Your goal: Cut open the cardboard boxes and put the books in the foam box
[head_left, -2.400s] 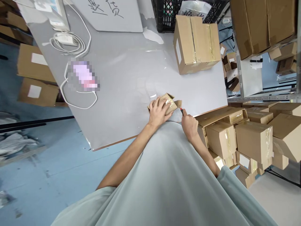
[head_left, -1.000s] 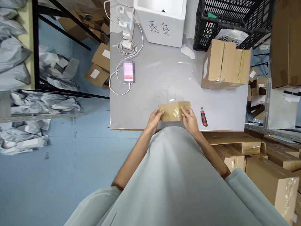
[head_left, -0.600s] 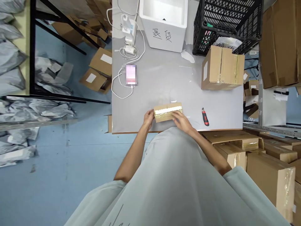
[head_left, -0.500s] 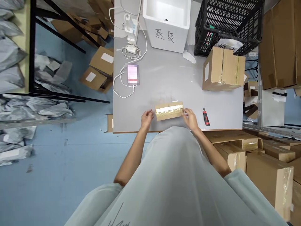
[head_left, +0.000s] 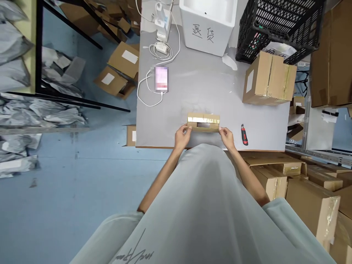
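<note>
A small cardboard box [head_left: 203,116] rests on the grey table close to its front edge. Its near side is partly opened along the taped top, and a dark gap shows inside. My left hand [head_left: 182,137] pinches the left near corner of the box. At the right near corner, my right hand [head_left: 227,138] grips the cardboard between thumb and fingers. A red and black utility knife [head_left: 244,135] lies on the table to the right of my right hand, touched by neither hand.
On the table [head_left: 198,84] stand a larger taped carton [head_left: 271,79], a black plastic crate [head_left: 280,29] and a white bin [head_left: 207,33]. A phone [head_left: 161,79] with a charging cable and a power strip [head_left: 163,29] occupy the left side. Cartons [head_left: 310,205] are stacked at lower right.
The small box has been turned level and its near side has come open. My left hand has moved onto its left corner; the right hand has stayed at its right end.
</note>
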Demonstrator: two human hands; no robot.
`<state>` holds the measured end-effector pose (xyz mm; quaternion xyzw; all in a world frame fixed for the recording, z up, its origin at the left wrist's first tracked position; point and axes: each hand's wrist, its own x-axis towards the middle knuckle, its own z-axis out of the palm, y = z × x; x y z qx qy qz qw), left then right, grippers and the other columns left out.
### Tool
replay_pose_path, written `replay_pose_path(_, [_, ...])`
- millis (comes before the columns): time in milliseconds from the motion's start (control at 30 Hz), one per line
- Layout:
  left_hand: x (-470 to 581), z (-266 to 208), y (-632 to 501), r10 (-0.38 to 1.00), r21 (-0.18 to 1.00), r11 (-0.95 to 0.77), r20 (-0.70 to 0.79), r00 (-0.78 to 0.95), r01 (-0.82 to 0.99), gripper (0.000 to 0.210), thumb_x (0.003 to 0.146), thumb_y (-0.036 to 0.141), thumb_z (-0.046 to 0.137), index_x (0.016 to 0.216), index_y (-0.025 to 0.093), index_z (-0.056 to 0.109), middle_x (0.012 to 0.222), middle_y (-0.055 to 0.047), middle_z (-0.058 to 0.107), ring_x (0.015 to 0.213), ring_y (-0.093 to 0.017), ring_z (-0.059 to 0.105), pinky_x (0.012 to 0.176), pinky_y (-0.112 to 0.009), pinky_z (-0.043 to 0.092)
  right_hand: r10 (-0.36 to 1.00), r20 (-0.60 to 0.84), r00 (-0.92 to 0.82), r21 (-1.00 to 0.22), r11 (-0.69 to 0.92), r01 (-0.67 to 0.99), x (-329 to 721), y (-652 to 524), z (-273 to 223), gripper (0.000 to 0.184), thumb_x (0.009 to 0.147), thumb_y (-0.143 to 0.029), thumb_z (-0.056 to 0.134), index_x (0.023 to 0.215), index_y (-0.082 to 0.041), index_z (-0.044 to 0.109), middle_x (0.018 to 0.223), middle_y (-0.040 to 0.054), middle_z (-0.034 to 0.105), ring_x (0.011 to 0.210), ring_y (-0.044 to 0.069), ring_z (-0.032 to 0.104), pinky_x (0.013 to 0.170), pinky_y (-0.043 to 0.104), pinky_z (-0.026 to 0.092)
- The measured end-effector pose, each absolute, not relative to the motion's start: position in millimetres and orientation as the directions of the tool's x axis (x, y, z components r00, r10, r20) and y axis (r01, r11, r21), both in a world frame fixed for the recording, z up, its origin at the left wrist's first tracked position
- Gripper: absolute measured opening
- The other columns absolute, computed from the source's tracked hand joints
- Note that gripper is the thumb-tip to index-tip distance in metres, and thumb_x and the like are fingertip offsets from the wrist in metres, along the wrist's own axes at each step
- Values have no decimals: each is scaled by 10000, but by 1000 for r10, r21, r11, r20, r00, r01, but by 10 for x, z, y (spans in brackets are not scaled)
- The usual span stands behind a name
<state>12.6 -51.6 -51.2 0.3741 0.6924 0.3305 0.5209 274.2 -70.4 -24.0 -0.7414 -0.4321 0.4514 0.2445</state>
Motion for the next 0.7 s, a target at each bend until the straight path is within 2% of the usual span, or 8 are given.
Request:
replay_pose_path(100, [57, -564, -496, 868, 859, 494, -480, -124, 136, 149, 879, 330, 701, 968, 210, 701, 1539, -166, 689, 1432, -321, 668, 1235, -474, 506, 885, -440, 152, -794, -462, 395, 2795, -794, -282, 594, 1024, -732, 532, 1005, -178, 746, 1320, 181, 785, 1242, 274, 757, 1083, 428, 620])
replay_pose_path(233, [-56, -675, -543, 899, 872, 429, -438, -17, 234, 552, 714, 153, 691, 1256, 239, 630, 1596, -159, 620, 1471, -314, 631, 1101, -466, 612, 924, -379, 40, -789, -346, 508, 2858, -847, -341, 475, 981, -581, 675, 1214, -169, 718, 1505, 203, 648, 1179, 254, 761, 1050, 453, 647])
replay_pose_path(300, [-87, -719, -571, 911, 860, 395, -413, -12, 323, 598, 715, 142, 701, 1295, 255, 607, 1527, -147, 654, 1414, -315, 664, 1081, -485, 626, 949, -315, 8, -746, -252, 616, 2870, -796, -367, 509, 998, -524, 675, 1365, -172, 665, 1635, 215, 536, 1301, 282, 710, 1107, 493, 623])
replay_pose_path(400, [-96, -749, -589, 921, 827, 367, -389, -37, 426, 575, 761, 145, 739, 1302, 277, 593, 1409, -117, 701, 1294, -310, 719, 1068, -505, 632, 974, -218, -62, -667, -102, 738, 2877, -594, -415, 597, 1038, -464, 658, 1553, -179, 558, 1766, 215, 397, 1571, 332, 504, 1254, 545, 513])
replay_pose_path(433, [-94, -750, -588, 922, 816, 360, -384, -42, 452, 565, 780, 142, 745, 1304, 282, 588, 1384, -108, 709, 1260, -304, 730, 1061, -502, 634, 974, -205, -97, -647, -61, 760, 2882, -504, -431, 608, 1055, -442, 642, 1588, -172, 535, 1771, 216, 399, 1607, 338, 461, 1291, 547, 475])
replay_pose_path(500, [-90, -744, -582, 925, 794, 347, -378, -42, 500, 541, 818, 135, 746, 1311, 282, 579, 1350, -97, 716, 1205, -289, 742, 1049, -489, 634, 963, -210, -170, -614, 6, 789, 2906, -323, -452, 577, 1088, -413, 595, 1606, -164, 538, 1736, 216, 467, 1608, 344, 459, 1324, 541, 432])
replay_pose_path(633, [-90, -721, -571, 933, 745, 293, -359, -10, 599, 509, 857, 133, 747, 1317, 256, 565, 1278, -91, 714, 1137, -269, 741, 1026, -452, 618, 941, -206, -269, -602, 95, 793, 3010, -43, -426, 473, 1147, -468, 479, 1495, -198, 652, 1587, 190, 645, 1462, 345, 601, 1265, 515, 470])
replay_pose_path(700, [-86, -714, -568, 938, 721, 258, -347, 13, 643, 503, 861, 129, 745, 1313, 249, 561, 1271, -90, 702, 1102, -264, 737, 1003, -435, 611, 950, -199, -241, -629, 65, 775, 3057, 74, -413, 460, 1163, -514, 427, 1379, -220, 707, 1412, 162, 756, 1306, 325, 693, 1164, 464, 522])
